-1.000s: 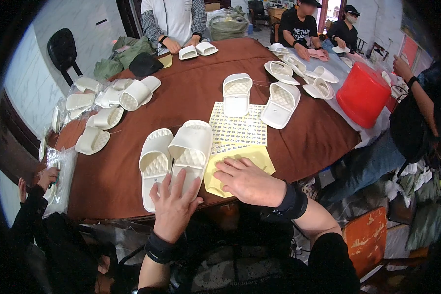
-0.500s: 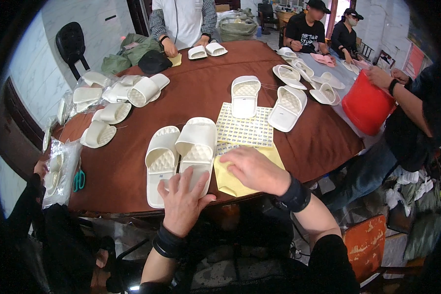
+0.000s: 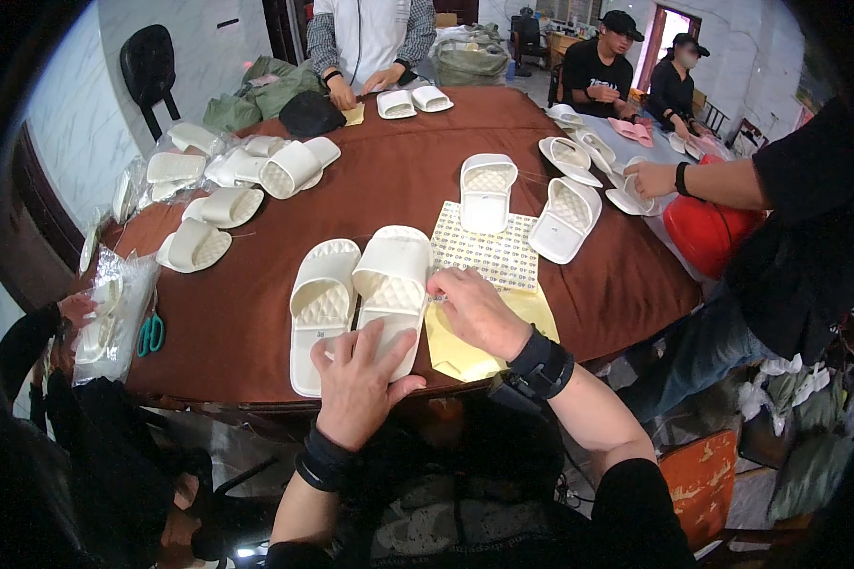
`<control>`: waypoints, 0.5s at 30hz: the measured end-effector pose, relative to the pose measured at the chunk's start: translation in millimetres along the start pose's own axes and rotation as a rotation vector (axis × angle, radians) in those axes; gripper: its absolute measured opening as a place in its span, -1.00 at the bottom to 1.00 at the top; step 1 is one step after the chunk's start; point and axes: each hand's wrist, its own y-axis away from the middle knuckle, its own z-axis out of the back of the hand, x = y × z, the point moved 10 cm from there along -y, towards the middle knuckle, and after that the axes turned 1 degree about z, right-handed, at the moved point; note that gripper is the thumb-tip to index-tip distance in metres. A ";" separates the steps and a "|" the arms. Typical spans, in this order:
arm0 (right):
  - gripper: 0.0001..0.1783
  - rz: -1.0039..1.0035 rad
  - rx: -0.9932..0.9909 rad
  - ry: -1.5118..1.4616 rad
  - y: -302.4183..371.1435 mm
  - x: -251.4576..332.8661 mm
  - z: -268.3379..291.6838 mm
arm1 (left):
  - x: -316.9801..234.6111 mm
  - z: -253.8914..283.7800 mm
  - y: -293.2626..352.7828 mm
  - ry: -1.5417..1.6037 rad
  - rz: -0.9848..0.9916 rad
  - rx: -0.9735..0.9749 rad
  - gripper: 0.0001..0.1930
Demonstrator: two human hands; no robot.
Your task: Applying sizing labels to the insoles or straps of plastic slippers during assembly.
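A pair of white slide slippers lies before me, a left slipper point(image 3: 319, 294) with a small dark size mark on its heel and a right slipper point(image 3: 389, 258) beside it. My left hand point(image 3: 359, 387) rests with spread fingers on the heel of the right slipper. Beside that slipper's strap, my right hand point(image 3: 482, 315) has thumb and fingers pinched together; whatever is between them is too small to make out. Under and behind it lie a sheet of small printed stickers point(image 3: 491, 254) and a yellow backing sheet point(image 3: 460, 349). Another white slipper point(image 3: 487, 194) overlaps the sticker sheet's far edge.
One more slipper point(image 3: 566, 220) stands to the right. Several slippers point(image 3: 223, 207) lie at the left, near teal scissors point(image 3: 151, 334) and a plastic bag point(image 3: 114, 332). Co-workers stand or sit around the brown-covered table point(image 3: 247, 322). A red bucket point(image 3: 707, 232) is at the right.
My right hand has shifted left off the yellow sheet toward the right slipper, its fingertips pinched. My left hand stays on the heel. The right co-worker's hand now reaches to the slippers beyond the bucket.
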 end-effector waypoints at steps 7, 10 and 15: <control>-0.76 -0.037 -0.037 -0.007 0.4 -2.8 -1.2 | 2.0 -3.3 1.4 0.029 0.031 0.019 -0.47; -0.75 -0.068 -0.031 -0.007 0.5 -8.2 -2.7 | 1.5 -4.3 0.6 0.043 0.030 0.026 -0.47; -0.77 -0.074 -0.033 -0.031 -0.9 -7.0 0.1 | 1.4 -3.5 0.6 0.031 0.028 0.018 -0.47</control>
